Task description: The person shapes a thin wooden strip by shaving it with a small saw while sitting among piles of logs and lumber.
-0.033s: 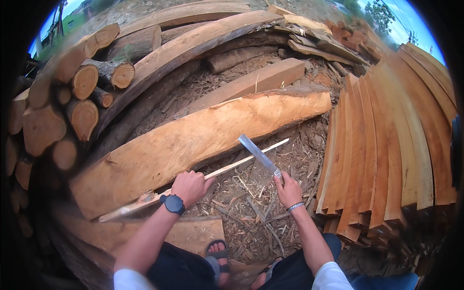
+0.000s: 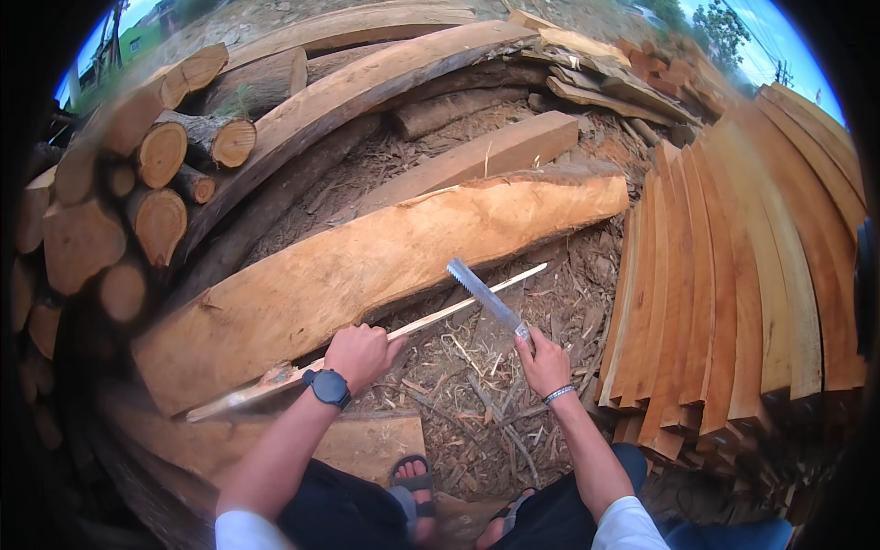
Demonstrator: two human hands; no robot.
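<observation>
My left hand [image 2: 357,357], with a dark watch at its wrist, is closed around a long, thin strip of wood [image 2: 438,315]. The strip slants from lower left to upper right, along the near side of a big bark-edged wood slab [image 2: 394,255]. In my right hand [image 2: 546,361] is the handle of a hand saw [image 2: 488,297]. Its pale toothed blade points up and left, crossing the strip in view; whether blade and strip touch, I cannot tell. My fingers hide most of the saw's handle.
A stack of sawn planks [image 2: 724,275] fills the right side. Cut logs [image 2: 159,227] are piled at the left, with long beams [image 2: 367,78] behind the slab. Bark chips and twigs [image 2: 504,417] litter the ground by my sandalled feet. A board [image 2: 367,445] lies near my left foot.
My right hand and the saw have shifted slightly left and up. My left hand and the wood strip look almost unmoved.
</observation>
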